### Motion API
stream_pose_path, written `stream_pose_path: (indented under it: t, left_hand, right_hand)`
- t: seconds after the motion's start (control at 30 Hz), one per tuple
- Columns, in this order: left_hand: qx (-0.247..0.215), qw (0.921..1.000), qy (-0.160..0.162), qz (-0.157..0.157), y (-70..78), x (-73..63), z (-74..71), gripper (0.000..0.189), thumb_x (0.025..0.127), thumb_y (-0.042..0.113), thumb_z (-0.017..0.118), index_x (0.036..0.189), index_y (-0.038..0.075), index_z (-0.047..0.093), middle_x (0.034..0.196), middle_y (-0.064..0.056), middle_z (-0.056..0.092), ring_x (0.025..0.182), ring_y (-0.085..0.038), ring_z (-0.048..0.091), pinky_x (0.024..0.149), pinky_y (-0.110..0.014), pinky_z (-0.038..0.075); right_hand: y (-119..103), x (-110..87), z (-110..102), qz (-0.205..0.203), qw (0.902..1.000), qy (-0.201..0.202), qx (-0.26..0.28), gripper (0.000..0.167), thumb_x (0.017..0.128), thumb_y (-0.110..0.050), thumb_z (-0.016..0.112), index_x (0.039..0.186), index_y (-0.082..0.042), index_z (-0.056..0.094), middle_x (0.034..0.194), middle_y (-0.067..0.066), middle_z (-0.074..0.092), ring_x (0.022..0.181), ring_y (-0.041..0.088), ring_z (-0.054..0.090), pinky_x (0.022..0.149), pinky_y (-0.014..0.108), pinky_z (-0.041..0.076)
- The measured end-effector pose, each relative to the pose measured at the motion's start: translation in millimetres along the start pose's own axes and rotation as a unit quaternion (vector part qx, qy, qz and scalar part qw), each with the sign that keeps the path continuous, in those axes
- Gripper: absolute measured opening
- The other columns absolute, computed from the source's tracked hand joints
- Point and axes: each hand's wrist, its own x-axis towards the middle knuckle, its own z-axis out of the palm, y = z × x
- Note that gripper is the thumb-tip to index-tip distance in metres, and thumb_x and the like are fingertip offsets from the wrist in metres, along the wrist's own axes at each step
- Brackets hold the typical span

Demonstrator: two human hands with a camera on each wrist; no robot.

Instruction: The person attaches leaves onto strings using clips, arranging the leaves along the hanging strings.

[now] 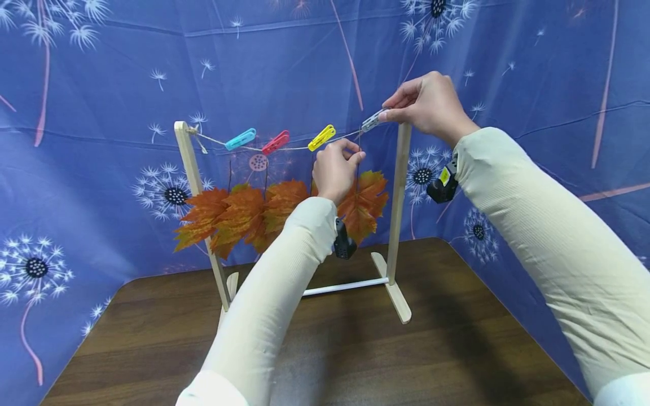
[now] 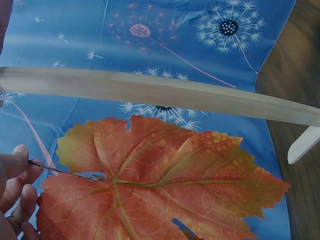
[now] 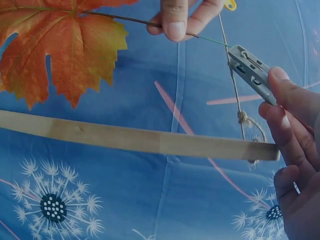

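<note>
My left hand (image 1: 335, 169) pinches the thin brown stem (image 3: 132, 20) of an orange maple-like leaf (image 2: 165, 175), which hangs below the fingers. Between thumb and fingertips, my right hand (image 1: 431, 107) holds a grey clothespin (image 3: 252, 72). The clothespin's far end is at the twine (image 3: 231, 75), and the tip of the stem meets it there. Further left along the twine sit a blue clothespin (image 1: 241, 139), a red clothespin (image 1: 276, 142) and a yellow clothespin (image 1: 322, 137). More orange leaves (image 1: 238, 214) hang beneath them by their stems, partly hidden by my left arm.
The twine is tied between two wooden posts; the right post (image 1: 398, 208) stands on a flat foot (image 1: 393, 290). A white rod (image 1: 347, 286) joins the frame low down. Under it is a dark wooden table (image 1: 355, 361), and a blue dandelion-print cloth (image 1: 304, 56) hangs behind.
</note>
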Motion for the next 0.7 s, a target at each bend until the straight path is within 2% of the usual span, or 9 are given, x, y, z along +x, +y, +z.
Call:
stream_pose_path:
  t: [0.3,0.5,0.7]
  left_hand:
    - [0.009,0.9999,-0.003,-0.008,-0.1,0.4,2.8,0.02,0.098,0.038,0.068,0.107,0.021,0.074,0.092,0.006,0.074,0.078,-0.011,0.065,0.073,-0.033,0.052]
    - [0.003,1.0,-0.002,-0.006,-1.0,-0.7,3.3,0.02,0.098,0.037,0.069,0.107,0.021,0.074,0.092,0.005,0.074,0.079,-0.012,0.066,0.073,-0.034,0.052]
    - [0.0,1.0,-0.003,-0.005,-0.8,-1.0,4.1,0.02,0.098,0.037,0.068,0.107,0.02,0.075,0.093,0.005,0.075,0.079,-0.012,0.066,0.073,-0.034,0.052]
  right_hand:
    - [-2.5,3.9,6.9,-0.013,0.9993,-0.001,-0.036,0.033,0.084,-0.034,0.086,0.104,-0.008,0.081,0.074,-0.012,0.074,0.068,0.0,0.06,0.065,0.023,0.045]
    - [-4.4,4.0,8.2,-0.007,0.9987,-0.017,-0.047,0.032,0.085,-0.035,0.084,0.104,-0.01,0.081,0.069,-0.015,0.071,0.062,0.005,0.062,0.063,0.024,0.045]
    - [-4.1,4.1,7.9,-0.001,0.9987,-0.028,-0.043,0.032,0.086,-0.035,0.084,0.104,-0.009,0.081,0.07,-0.014,0.072,0.058,0.006,0.062,0.059,0.021,0.047]
